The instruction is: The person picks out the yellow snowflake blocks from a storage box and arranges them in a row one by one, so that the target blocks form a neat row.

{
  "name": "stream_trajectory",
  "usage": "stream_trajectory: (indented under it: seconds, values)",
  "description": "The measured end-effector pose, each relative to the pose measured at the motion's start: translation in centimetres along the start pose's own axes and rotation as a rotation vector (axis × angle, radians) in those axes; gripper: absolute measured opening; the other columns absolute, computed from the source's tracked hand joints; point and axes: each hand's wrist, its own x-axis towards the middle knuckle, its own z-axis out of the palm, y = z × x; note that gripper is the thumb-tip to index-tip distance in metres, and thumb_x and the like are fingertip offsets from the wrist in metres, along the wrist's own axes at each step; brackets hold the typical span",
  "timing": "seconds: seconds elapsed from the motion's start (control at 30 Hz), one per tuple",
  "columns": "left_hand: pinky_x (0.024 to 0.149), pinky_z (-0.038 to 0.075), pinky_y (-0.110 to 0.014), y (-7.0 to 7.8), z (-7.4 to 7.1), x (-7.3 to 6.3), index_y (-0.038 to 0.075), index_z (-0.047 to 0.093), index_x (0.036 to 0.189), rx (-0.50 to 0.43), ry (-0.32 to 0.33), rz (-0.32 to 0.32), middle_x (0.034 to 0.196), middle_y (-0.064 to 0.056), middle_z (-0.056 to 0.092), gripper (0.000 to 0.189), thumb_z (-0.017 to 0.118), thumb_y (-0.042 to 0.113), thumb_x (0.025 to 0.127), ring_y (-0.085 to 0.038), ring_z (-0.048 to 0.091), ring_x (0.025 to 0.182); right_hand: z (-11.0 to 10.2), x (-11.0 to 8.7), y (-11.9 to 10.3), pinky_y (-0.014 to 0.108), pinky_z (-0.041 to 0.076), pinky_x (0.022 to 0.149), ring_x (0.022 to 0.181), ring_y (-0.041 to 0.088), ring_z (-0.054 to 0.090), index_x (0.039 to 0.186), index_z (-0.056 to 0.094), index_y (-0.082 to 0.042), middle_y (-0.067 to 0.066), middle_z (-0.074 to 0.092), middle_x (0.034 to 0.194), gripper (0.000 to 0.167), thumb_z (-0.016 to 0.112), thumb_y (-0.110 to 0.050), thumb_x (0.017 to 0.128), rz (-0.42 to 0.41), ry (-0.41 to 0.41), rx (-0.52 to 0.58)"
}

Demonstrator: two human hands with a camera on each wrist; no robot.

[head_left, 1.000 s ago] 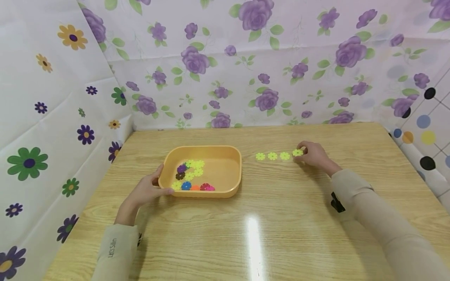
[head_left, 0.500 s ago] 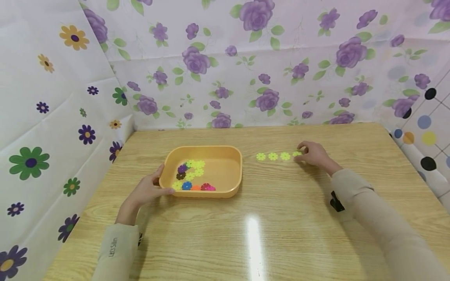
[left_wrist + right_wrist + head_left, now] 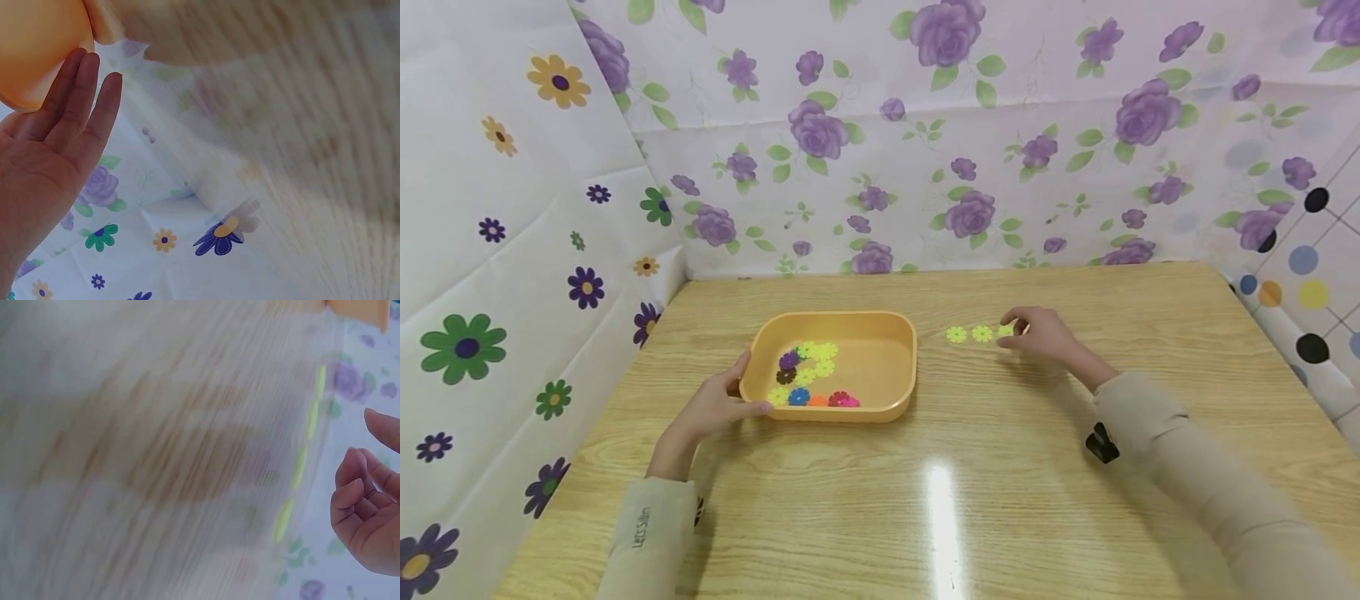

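Observation:
At the left front corner of a yellow-orange plastic tray (image 3: 880, 362), my left hand (image 3: 706, 408) holds on, its thumb along the front rim and its fingers against the side wall. Nearly straight fingers (image 3: 78, 100) show against that wall in the left wrist view. Inside the tray lie several flower-shaped plastic discs (image 3: 824, 367), mostly yellow. To the right, a row of yellow discs (image 3: 956, 334) lies on the table. My right hand (image 3: 1047, 335) is over the row's right end, partly hiding it in the head view. Loosely bent, its fingers hold nothing in the right wrist view.
The wooden table (image 3: 820, 500) runs up to a back wall of flowered cloth (image 3: 880, 150). Another flowered sheet (image 3: 520, 333) borders it on the left. Blue, purple, brown, orange and pink discs lie among the yellow ones in the tray.
My right hand has put the last yellow disc down at the row's right end, let go and moved left over the row. The left hand and tray have stayed put.

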Motion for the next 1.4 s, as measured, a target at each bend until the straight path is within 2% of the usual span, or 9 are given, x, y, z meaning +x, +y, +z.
stream_trajectory:
  seconds: [0.43,0.6,0.83,1.0,1.17,1.4]
  values:
    - [0.094,0.037,-0.048,0.0,0.1,0.1,0.001,0.008,0.145,0.003,0.002,-0.001,0.135,-0.028,0.038,0.101,0.074,0.033,0.075,-0.033,0.05,0.109,2.1,0.4,-3.8,0.03,0.044,0.058,0.067,0.018,0.054,0.105,0.062,0.004,0.005,0.058,0.075,0.034,0.07,-0.017,0.08,-0.07,0.008,0.13]
    - [0.094,0.037,-0.047,0.0,0.1,0.1,0.001,0.008,0.144,-0.006,0.002,0.005,0.137,-0.028,0.036,0.101,0.075,0.033,0.075,-0.034,0.05,0.11,2.9,0.6,-5.1,0.028,0.046,0.058,0.066,0.017,0.057,0.106,0.062,0.003,0.003,0.059,0.075,0.034,0.071,-0.018,0.08,-0.085,0.011,0.138]
    - [0.093,0.038,-0.047,-0.1,0.2,0.0,-0.001,0.009,0.144,-0.007,0.01,0.019,0.136,-0.028,0.037,0.099,0.075,0.03,0.076,-0.033,0.051,0.108,3.8,0.6,-6.9,0.036,0.052,0.059,0.067,0.031,0.062,0.11,0.059,0.004,0.01,0.06,0.082,0.036,0.069,-0.014,0.081,-0.076,-0.04,0.287]
    - [0.092,0.038,-0.047,-0.1,0.2,0.0,0.0,0.01,0.144,-0.006,0.013,0.022,0.134,-0.028,0.039,0.1,0.075,0.031,0.075,-0.033,0.052,0.107,4.5,0.7,-8.3,0.038,0.052,0.058,0.063,0.035,0.061,0.11,0.06,0.002,0.01,0.06,0.085,0.034,0.069,-0.015,0.082,-0.076,-0.03,0.322]
    - [0.093,0.038,-0.048,0.0,0.1,0.0,0.0,0.01,0.144,0.006,0.017,0.015,0.133,-0.028,0.04,0.099,0.074,0.03,0.076,-0.032,0.052,0.106,5.1,0.9,-9.8,0.046,0.051,0.061,0.065,0.039,0.06,0.112,0.059,0.005,0.011,0.06,0.084,0.037,0.069,-0.014,0.081,-0.089,-0.022,0.369]
    - [0.093,0.038,-0.048,0.1,0.1,0.0,0.0,0.009,0.144,0.007,0.015,0.005,0.133,-0.028,0.041,0.099,0.074,0.03,0.076,-0.032,0.052,0.106,6.4,1.4,-11.9,0.04,0.051,0.058,0.066,0.037,0.06,0.111,0.061,0.002,0.009,0.059,0.085,0.035,0.07,-0.014,0.081,-0.101,-0.018,0.428]
